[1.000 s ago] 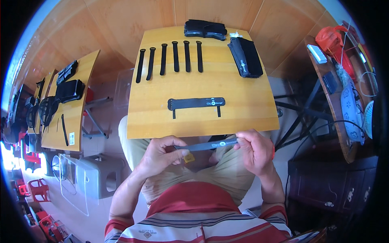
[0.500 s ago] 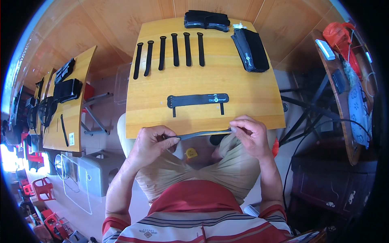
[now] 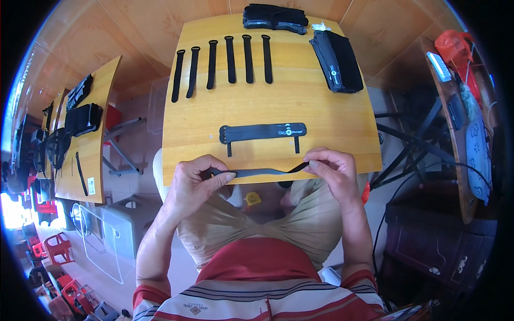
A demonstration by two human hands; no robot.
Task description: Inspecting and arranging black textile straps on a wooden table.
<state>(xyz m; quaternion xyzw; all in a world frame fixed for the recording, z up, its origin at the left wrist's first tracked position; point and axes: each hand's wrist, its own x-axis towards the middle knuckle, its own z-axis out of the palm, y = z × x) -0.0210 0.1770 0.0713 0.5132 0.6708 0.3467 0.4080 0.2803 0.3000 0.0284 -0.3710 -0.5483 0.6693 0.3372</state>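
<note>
A narrow black strap stretches between my hands at the near edge of the table, with a twist close to its right end. My left hand pinches the left end between thumb and fingers. The other end is gripped the same way by my right hand. Just beyond lies a wide dark strap with white printing, flat on the wood, two short black tabs sticking out toward me. Farther off, several black straps with looped ends lie side by side in a row.
The wooden table carries a dark folded bundle at the back and a stack of dark straps at the right. Another table with black items stands left. A yellow tape measure shows below the table edge.
Both hands have risen slightly toward the table with the strap. The strap has turned, showing more of its flat face and a twist near the right end.
</note>
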